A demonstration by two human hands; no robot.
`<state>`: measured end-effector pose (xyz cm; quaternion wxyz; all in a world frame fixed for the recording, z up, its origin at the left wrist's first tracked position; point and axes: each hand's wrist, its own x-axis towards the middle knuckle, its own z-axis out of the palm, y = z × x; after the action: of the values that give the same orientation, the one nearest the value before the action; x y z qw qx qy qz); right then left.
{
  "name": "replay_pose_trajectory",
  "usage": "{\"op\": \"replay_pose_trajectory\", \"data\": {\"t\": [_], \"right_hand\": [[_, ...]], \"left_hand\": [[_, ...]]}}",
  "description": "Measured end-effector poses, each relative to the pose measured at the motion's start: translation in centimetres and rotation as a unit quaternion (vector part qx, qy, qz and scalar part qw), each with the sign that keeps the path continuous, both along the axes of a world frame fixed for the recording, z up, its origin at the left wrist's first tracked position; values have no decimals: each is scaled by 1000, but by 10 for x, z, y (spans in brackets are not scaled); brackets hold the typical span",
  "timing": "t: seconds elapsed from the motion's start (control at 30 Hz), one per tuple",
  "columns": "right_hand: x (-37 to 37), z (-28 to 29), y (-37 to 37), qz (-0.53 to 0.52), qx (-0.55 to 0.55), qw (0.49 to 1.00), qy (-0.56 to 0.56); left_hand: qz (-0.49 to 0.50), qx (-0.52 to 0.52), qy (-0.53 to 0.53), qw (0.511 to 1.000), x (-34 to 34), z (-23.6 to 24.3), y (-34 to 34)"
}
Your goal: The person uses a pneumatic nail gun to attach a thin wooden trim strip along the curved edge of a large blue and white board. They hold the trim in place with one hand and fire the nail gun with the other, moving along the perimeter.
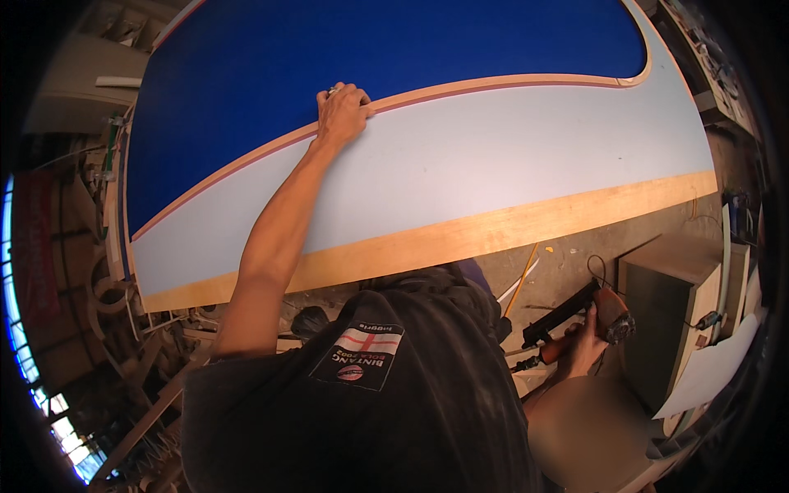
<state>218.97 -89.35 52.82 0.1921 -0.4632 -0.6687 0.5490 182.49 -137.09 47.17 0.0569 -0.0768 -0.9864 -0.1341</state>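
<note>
My left hand (pixel 342 115) is closed over a narrow wooden strip (pixel 493 83), its fingers curled onto the far side. This strip curves along the border between a dark blue surface (pixel 411 41) and a pale blue one (pixel 526 148) on a large panel. Bare light wood (pixel 509 227) runs along the panel's near edge. Low on the right, my right hand (pixel 585 349) grips a nail gun (pixel 613 309) with an orange-brown and black body. That tool is held off the panel, beside my body. Its tip cannot be made out clearly.
To the right stands a wooden cabinet (pixel 670 283) with a white sheet (pixel 711 366) against it. A yellow stick (pixel 521 283) slants up from the floor near the panel's front edge. Wood offcuts (pixel 156 415) lie at the lower left.
</note>
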Motion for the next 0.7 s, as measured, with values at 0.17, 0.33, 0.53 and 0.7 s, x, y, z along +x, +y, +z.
{"op": "replay_pose_trajectory", "data": {"t": [0.17,0.33,0.53,0.7], "right_hand": [[-11,15,-12,0,1,1000,-15],[-12,18,-12,0,8,1000,-25],[-14,20,-13,23,0,1000,-6],[-12,23,-15,0,-6,999,-31]], "left_hand": [[12,31,-13,999,6,-1,-6],[-1,72,-6,997,-3,6,46],[-19,121,-51,991,-60,16,132],[-53,49,-154,985,-96,28,160]]}}
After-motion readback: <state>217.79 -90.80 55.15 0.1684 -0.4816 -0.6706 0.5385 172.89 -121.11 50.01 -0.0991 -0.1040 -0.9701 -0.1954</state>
